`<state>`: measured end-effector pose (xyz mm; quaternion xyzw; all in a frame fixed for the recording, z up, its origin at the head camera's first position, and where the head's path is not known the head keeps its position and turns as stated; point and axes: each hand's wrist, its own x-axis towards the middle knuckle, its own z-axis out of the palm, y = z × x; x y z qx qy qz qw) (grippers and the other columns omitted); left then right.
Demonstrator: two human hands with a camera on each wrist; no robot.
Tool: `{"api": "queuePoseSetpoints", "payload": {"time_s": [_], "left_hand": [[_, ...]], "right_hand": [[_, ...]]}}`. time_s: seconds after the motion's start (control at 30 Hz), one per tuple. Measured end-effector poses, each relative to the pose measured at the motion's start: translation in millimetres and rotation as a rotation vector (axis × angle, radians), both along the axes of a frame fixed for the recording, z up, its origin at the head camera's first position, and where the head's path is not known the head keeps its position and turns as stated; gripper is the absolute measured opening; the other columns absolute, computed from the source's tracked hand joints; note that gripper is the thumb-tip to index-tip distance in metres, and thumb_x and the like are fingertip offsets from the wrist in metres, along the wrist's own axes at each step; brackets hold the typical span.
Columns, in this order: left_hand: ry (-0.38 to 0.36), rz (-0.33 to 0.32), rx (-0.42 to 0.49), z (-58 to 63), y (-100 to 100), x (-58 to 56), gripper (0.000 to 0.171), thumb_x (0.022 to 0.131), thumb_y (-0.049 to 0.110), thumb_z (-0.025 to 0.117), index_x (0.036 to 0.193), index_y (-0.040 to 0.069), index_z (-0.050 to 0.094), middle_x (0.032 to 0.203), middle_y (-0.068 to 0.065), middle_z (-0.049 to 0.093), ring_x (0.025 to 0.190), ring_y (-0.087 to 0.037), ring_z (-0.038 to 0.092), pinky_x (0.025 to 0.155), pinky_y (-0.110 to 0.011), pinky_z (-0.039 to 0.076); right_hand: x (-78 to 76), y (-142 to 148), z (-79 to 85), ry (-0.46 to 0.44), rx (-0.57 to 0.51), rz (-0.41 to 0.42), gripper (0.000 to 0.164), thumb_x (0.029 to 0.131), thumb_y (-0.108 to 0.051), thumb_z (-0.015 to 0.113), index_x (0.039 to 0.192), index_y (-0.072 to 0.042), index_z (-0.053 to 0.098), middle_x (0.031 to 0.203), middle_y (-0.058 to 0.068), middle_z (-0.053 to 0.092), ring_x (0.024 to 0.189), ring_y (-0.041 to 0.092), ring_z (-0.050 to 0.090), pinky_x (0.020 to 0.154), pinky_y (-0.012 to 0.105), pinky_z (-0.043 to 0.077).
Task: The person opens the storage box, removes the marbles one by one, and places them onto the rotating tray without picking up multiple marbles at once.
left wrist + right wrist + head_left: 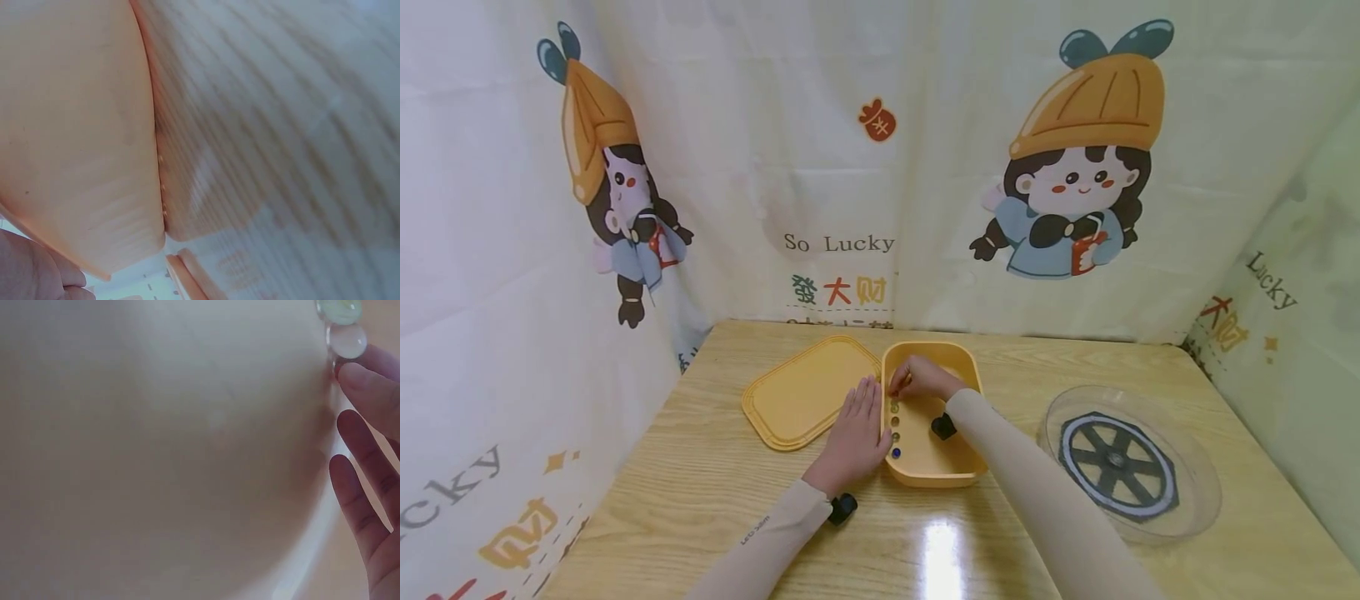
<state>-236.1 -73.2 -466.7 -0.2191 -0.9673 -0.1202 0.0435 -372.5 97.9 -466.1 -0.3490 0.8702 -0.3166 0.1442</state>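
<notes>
A yellow plastic box (936,478) stands without its lid on the wooden table. Along its inner left wall runs a row of several marbles, with a blue marble (897,453) at the near end. My right hand (925,379) reaches inside and pinches a small red marble (340,364) between thumb and finger, mostly covered. Beside it in the right wrist view are a clear marble (348,340) and a green marble (342,309). My left hand (853,437) rests with straight fingers along the box's left side. Its fingers (31,269) show at the left wrist view's corner.
The yellow lid (812,392) lies flat to the left of the box. On the right stands a round transparent tub (1206,492) with a dark, wheel-like pattern at its bottom. A printed curtain (940,208) hangs behind the table and along both sides.
</notes>
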Motion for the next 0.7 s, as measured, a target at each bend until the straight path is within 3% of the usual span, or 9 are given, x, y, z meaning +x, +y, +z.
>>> {"api": "queuePoseSetpoints", "payload": {"time_s": [0.37,0.57,0.63,0.7], "left_hand": [[0.012,0.009,-0.024,-4.0,0.7,-2.2,0.068,0.097,0.032,0.040,0.148,-0.006,0.015,0.157,-0.020,0.011,0.147,-0.031,0.009,0.119,-0.045,0.012],[0.040,-0.018,0.037,-1.1,-0.3,1.4,0.067,0.097,0.030,0.040,0.147,-0.007,0.016,0.156,-0.022,0.012,0.146,-0.033,0.010,0.119,-0.046,0.012],[0.078,-0.033,0.037,-10.7,-2.1,-2.5,0.068,0.098,0.033,0.034,0.148,-0.006,0.011,0.157,-0.022,0.009,0.147,-0.033,0.007,0.120,-0.044,0.007],[0.087,-0.037,0.041,-11.1,-2.9,-1.9,0.068,0.098,0.033,0.033,0.149,-0.006,0.010,0.157,-0.023,0.009,0.147,-0.032,0.006,0.120,-0.044,0.006]], "right_hand": [[-2.3,4.8,-2.6,0.006,0.025,-0.001,0.012,0.078,0.002,0.070,0.089,-0.001,0.075,0.088,0.009,0.074,0.081,0.013,0.067,0.076,0.022,0.054],[-3.3,7.0,-3.8,0.039,0.057,-0.051,0.009,0.077,-0.004,0.074,0.086,-0.002,0.075,0.084,0.008,0.074,0.073,0.009,0.066,0.069,0.020,0.054],[-3.2,7.1,-3.6,0.056,0.070,-0.075,0.008,0.076,-0.007,0.076,0.083,-0.003,0.076,0.081,0.007,0.074,0.068,0.006,0.064,0.066,0.018,0.052],[-2.6,6.7,-3.2,0.062,0.075,-0.095,0.008,0.075,-0.009,0.077,0.081,-0.004,0.076,0.079,0.006,0.074,0.065,0.004,0.062,0.063,0.018,0.051]]}}
